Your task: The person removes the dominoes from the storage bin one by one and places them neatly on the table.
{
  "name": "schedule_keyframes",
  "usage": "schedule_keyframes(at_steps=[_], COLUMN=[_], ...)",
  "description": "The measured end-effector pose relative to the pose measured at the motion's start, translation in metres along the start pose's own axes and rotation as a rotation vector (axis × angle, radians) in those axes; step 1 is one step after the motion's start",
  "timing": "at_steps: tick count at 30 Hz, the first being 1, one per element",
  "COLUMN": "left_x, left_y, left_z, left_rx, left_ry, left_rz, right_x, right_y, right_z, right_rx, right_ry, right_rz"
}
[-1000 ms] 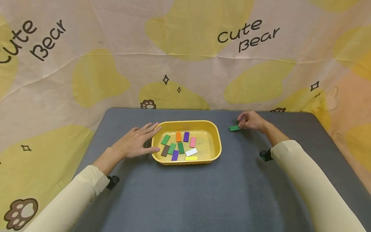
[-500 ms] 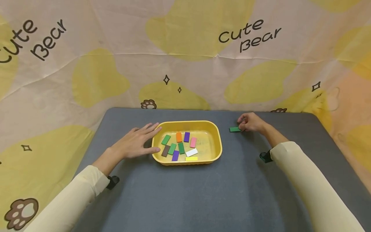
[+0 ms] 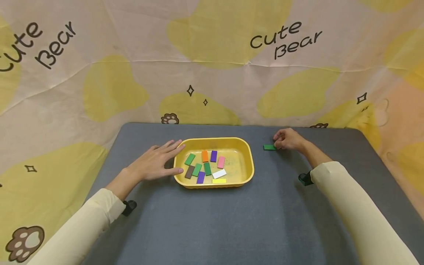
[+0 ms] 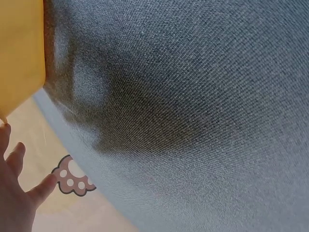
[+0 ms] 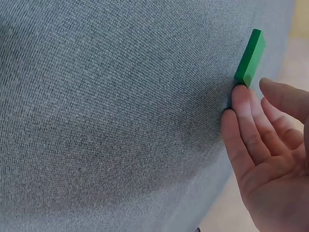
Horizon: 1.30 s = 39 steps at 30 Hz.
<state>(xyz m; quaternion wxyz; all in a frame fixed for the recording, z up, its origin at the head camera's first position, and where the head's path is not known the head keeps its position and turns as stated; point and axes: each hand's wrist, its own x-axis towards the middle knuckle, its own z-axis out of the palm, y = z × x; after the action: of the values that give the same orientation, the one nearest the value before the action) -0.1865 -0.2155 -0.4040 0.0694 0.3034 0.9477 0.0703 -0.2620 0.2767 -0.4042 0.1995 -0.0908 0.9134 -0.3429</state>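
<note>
Inside the shallow yellow tray (image 3: 238, 156) lie several domino-like blocks in green, orange, purple, brown, pink, white and yellow. My left hand (image 3: 157, 160) rests at the tray's left rim with its fingers spread. To the right of the tray, a green block (image 3: 269, 147) lies on the table. My right hand (image 3: 288, 140) is at the right end of this block. In the right wrist view, fingertips (image 5: 241, 96) touch the block's near end, while the thumb stands apart from it. The left wrist view shows only part of the left hand (image 4: 17, 186) below the tray's wall.
The grey table (image 3: 212, 224) has its far edge just beyond the tray and the right hand. Behind it hangs a patterned cloth backdrop (image 3: 149, 44) with printed lettering. Black wrist cameras (image 3: 129, 208) are worn below both hands.
The green block outside the tray has turned slightly, from tilted to nearly level with the far table edge. My right hand has shifted slightly with it. My left hand keeps its place.
</note>
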Motion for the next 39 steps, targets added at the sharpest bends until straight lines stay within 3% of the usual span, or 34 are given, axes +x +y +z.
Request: schedule_keyframes(at_steps=[39], left_x=[0.0002], left_y=[-0.0006], left_z=[0.0024], left_rx=[0.003], left_ry=[0.002], left_rz=[-0.011], right_x=[-0.0005], right_y=[-0.0020], right_z=[-0.0007], right_rx=[0.027], right_ry=[-0.019], right_rz=[-0.008])
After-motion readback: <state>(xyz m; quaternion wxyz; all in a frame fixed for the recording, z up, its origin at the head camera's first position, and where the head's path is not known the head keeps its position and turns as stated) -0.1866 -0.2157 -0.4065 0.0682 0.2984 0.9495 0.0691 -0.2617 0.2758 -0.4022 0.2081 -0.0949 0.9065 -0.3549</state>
